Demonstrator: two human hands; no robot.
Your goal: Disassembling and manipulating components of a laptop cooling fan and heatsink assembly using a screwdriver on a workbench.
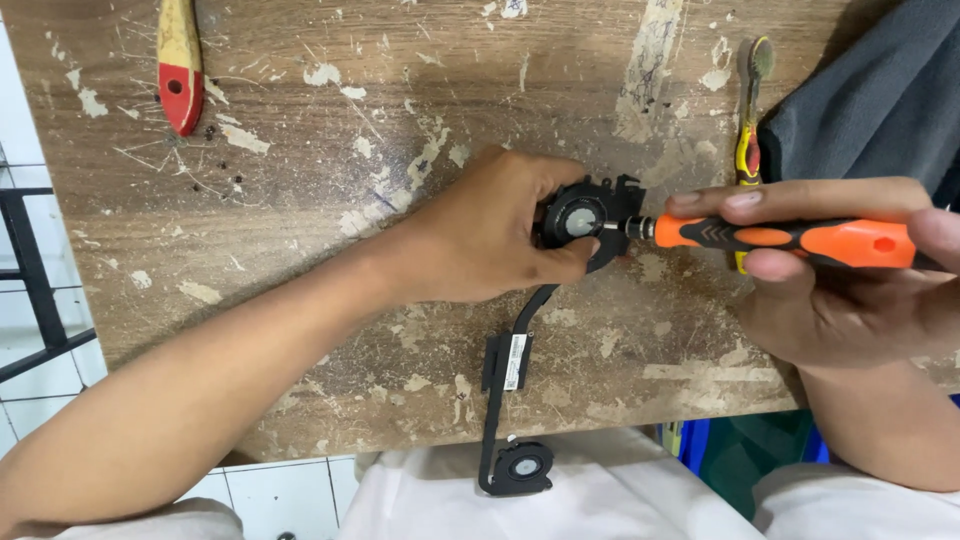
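Note:
My left hand (490,232) grips a small black round cooling fan (585,220) on the worn wooden table (330,330), fingers wrapped around its left side. My right hand (830,290) holds an orange and black screwdriver (790,238) level, its metal tip touching the fan's right side near the hub. A thin black heat pipe (505,360) runs from this fan down over the table's front edge to a second black fan (520,468) that hangs above my lap.
A red and yellow tool handle (180,70) lies at the table's top left. A yellow-handled tool (748,150) lies behind my right hand. Dark grey fabric (880,100) covers the top right corner. White floor tiles and a black metal frame (30,270) are on the left.

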